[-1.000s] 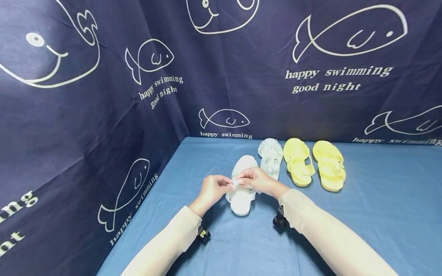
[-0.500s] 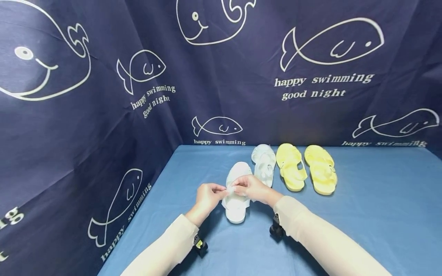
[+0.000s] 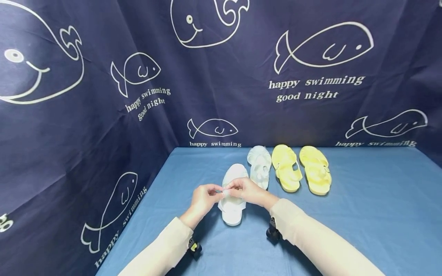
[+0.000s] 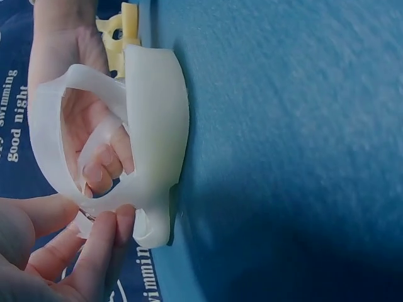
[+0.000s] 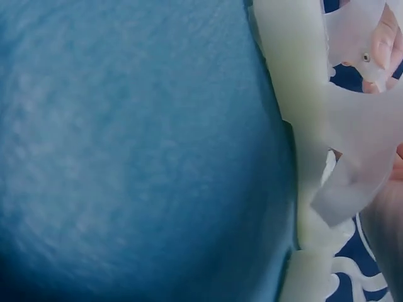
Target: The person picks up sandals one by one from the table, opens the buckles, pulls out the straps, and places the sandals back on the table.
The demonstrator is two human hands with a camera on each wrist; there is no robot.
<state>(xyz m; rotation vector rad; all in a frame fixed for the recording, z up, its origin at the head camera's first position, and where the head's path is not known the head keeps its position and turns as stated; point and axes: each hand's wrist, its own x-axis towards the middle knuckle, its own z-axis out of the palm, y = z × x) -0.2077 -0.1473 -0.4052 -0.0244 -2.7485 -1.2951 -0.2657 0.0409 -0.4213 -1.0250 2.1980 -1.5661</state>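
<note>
A white sandal [image 3: 232,216] stands on the blue cloth, its sole [image 4: 157,119] and looping straps showing in the left wrist view. From the left, my left hand [image 3: 202,199] pinches a strap near the sandal's middle, thumb against fingertips. My right hand [image 3: 251,191] reaches over from the right and pinches the strap close beside it, so the fingertips nearly meet. Through the strap opening, the curled fingers of the right hand [image 4: 101,167] show. A small metal stud [image 5: 366,57] sits on the strap by the fingers in the right wrist view.
Just behind the right hand lies a matching white sandal [image 3: 259,157]. Two yellow sandals, one nearer [image 3: 284,166] and one farther right [image 3: 315,168], lie beside it. A dark blue fish-print curtain [image 3: 207,88] borders the table [image 3: 373,207] behind and on the left.
The head view has shifted, so everything appears further left and lower. Both hands keep to the same strap of the white sandal, with only slight finger movement.
</note>
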